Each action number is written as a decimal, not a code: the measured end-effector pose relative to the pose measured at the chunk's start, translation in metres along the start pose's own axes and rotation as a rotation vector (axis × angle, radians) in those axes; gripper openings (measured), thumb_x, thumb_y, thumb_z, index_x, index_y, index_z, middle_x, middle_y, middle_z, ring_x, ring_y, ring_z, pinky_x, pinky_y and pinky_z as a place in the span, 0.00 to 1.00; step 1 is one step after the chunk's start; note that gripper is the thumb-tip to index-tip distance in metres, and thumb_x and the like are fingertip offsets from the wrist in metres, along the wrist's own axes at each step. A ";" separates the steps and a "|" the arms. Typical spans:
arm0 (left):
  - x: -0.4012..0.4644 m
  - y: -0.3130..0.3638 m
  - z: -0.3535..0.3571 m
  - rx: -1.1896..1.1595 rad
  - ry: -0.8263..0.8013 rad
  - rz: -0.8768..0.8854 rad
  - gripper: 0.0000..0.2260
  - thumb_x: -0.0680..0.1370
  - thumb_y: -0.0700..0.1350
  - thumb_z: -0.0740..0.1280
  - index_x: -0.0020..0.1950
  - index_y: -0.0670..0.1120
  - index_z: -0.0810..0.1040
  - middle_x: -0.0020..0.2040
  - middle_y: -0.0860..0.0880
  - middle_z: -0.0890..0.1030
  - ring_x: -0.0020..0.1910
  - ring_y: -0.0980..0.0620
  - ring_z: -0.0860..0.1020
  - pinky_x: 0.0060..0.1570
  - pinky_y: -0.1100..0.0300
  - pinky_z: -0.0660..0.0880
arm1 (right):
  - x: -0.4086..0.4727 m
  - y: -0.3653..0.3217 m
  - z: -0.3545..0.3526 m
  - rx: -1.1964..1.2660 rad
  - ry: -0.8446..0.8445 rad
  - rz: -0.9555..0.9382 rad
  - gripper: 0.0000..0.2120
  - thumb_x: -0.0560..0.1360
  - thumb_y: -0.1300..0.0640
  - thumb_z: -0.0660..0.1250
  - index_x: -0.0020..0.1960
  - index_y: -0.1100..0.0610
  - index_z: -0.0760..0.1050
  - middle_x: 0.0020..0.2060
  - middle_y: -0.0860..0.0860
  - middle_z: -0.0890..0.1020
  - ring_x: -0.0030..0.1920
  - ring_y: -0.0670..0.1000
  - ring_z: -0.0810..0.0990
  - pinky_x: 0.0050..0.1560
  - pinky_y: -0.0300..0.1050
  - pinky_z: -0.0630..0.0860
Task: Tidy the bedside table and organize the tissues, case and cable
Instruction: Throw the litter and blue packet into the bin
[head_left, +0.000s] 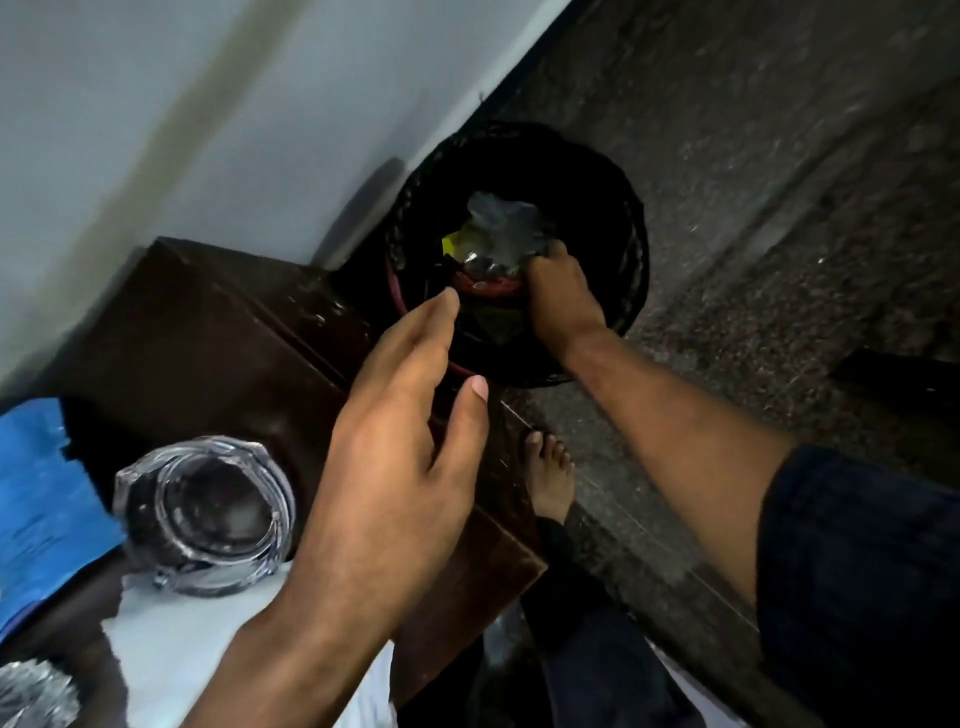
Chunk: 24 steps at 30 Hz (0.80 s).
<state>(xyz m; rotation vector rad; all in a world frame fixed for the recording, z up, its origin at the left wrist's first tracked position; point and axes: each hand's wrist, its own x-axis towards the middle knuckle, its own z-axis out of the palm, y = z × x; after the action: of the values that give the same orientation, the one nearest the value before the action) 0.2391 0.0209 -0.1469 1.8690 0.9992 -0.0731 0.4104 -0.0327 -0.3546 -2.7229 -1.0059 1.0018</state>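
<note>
Disposal step: right hand (558, 291) is down inside the black waste bin (631, 291), fingers apparently gripping crumpled clear wrapping (498, 228). Left hand (387, 457) hovers spread, holding nothing, above the bedside table (208, 332). Next: release, withdraw

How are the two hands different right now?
The left hand is open with straight fingers, holding nothing; the right hand curls down into the bin, on crumpled trash. The left hand hovers over the table edge; the right hand is inside the bin. Both are bare.
</note>
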 end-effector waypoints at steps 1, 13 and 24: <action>0.000 -0.001 0.002 0.004 -0.004 0.002 0.26 0.81 0.50 0.62 0.80 0.50 0.65 0.78 0.58 0.66 0.77 0.68 0.60 0.74 0.69 0.57 | 0.005 0.000 0.003 -0.016 -0.036 -0.013 0.17 0.78 0.69 0.63 0.66 0.63 0.76 0.65 0.64 0.71 0.63 0.66 0.76 0.63 0.55 0.75; 0.000 0.007 0.009 0.125 0.018 -0.014 0.24 0.82 0.48 0.61 0.79 0.48 0.66 0.77 0.54 0.69 0.77 0.60 0.64 0.75 0.64 0.62 | 0.011 0.002 -0.007 -0.139 -0.104 -0.096 0.19 0.79 0.66 0.58 0.69 0.63 0.73 0.65 0.68 0.74 0.66 0.68 0.73 0.67 0.55 0.72; -0.063 0.017 -0.047 0.141 0.085 0.005 0.23 0.81 0.49 0.60 0.78 0.51 0.68 0.71 0.57 0.73 0.71 0.65 0.66 0.70 0.75 0.57 | -0.079 -0.076 -0.145 0.552 0.247 -0.011 0.07 0.75 0.60 0.73 0.49 0.49 0.84 0.44 0.51 0.85 0.41 0.48 0.83 0.45 0.41 0.80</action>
<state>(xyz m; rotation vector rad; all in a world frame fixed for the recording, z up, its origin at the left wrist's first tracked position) 0.1919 0.0158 -0.0820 2.0175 1.0714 -0.0629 0.4099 0.0007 -0.1765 -2.3018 -0.5913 0.7694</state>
